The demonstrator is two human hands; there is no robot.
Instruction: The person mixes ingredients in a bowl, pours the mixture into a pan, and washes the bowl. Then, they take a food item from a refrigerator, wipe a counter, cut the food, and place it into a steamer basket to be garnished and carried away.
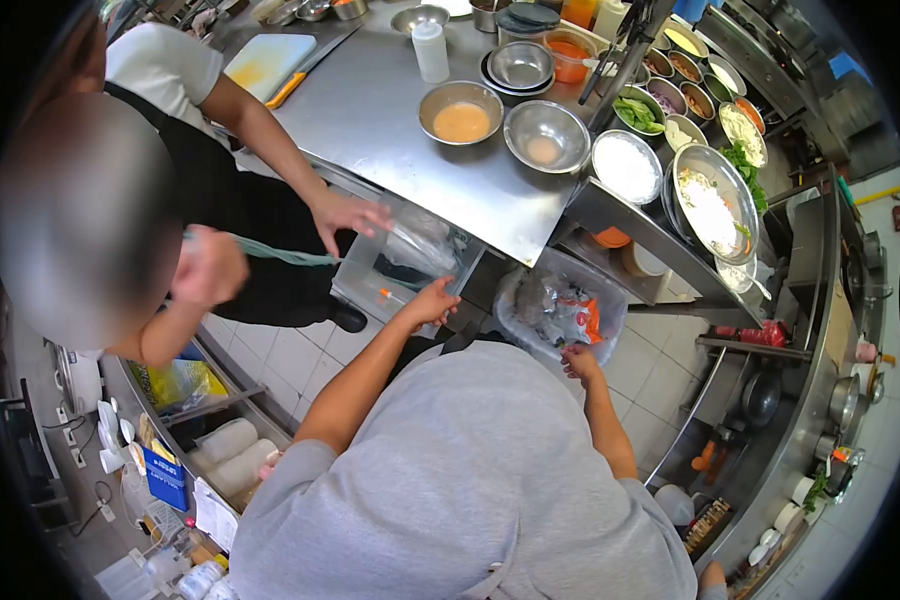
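Observation:
My left hand (432,303) is at the near corner of an open drawer (365,283), with its fingers partly stretched out and nothing visible in them. Inside the drawer lie clear plastic bags (420,245) and a small item with an orange tip (386,293). Over by the near rim of a translucent waste bin (613,318), my right hand (577,362) has its fingers closed; a small dark bit shows at the fingertips, too small to name. Crumpled plastic with an orange-and-white wrapper (582,318) lies in the bin.
At left, a co-worker's hand (348,218) reaches over the drawer; their other hand (210,268) holds a greenish strip (280,252). Metal bowls (461,113) stand on the steel counter (390,130), near a knife (310,70) and cutting board (270,62). Ingredient containers (638,112) line the right.

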